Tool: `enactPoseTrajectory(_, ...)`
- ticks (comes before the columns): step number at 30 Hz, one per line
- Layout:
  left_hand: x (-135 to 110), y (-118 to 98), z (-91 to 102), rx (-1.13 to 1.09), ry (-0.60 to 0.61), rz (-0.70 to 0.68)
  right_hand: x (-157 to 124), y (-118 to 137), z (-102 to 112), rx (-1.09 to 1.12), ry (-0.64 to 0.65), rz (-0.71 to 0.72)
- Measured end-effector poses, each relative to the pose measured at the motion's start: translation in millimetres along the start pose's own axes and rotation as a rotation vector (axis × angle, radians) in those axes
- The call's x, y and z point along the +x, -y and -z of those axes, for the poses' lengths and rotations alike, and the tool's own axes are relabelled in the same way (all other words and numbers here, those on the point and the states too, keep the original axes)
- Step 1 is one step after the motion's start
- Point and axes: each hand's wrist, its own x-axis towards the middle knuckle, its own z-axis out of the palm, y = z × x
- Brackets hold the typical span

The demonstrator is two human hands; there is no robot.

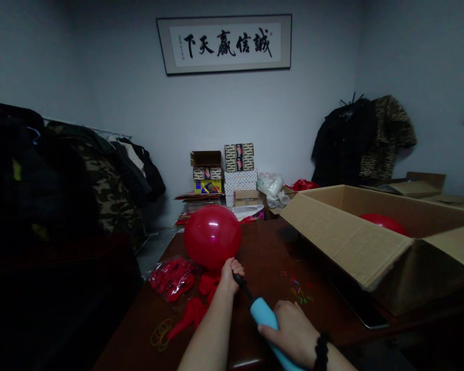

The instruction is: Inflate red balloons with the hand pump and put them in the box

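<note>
A red balloon (212, 236), inflated and round, stands above the dark wooden table (266, 257). My left hand (230, 273) is closed around the balloon's neck where it meets the black nozzle of a light blue hand pump (265, 318). My right hand (294, 332) is wrapped round the pump's blue barrel; a dark bead bracelet sits on that wrist. Several uninflated red balloons (195, 306) lie under my left forearm, beside a clear bag of red balloons (172, 278).
A large open cardboard box (355, 242) on the right of the table holds another red balloon (384, 222). Rubber bands (160, 332) lie near the front left. Stacked boxes (237, 172) stand at the far wall, with coats hanging left and right.
</note>
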Motion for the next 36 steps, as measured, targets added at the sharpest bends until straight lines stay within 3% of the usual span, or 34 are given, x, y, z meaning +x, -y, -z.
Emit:
enactPoseTrajectory(6,1.1,4.1,3.0,0.019,-0.003,-0.002,43.6,12.2,-10.6,-0.051,-0.033,-0.028)
enactPoseTrajectory(10,1.9,2.7,5.3,0.054,-0.008,-0.021,56.9,18.3,-19.4,-0.047,-0.048,-0.043)
enactPoseTrajectory(16,2.9,1.5,6.2,0.15,-0.025,-0.039,48.1,10.1,-32.1,-0.019,-0.08,-0.047)
enactPoseTrajectory(22,7.3,14.0,0.6,0.238,-0.042,-0.067,42.2,-5.8,-34.1,0.012,-0.119,-0.048)
enactPoseTrajectory(27,13.0,21.6,-3.0,0.365,-0.091,-0.17,36.1,-15.5,-37.8,0.03,-0.171,-0.048)
enactPoseTrajectory(32,15.8,12.6,0.1,0.393,-0.094,-0.247,28.0,-29.7,-45.8,0.034,-0.194,0.003)
enactPoseTrajectory(36,15.9,-1.3,3.8,0.425,-0.027,-0.26,27.7,-39.6,-52.2,0.045,-0.198,-0.005)
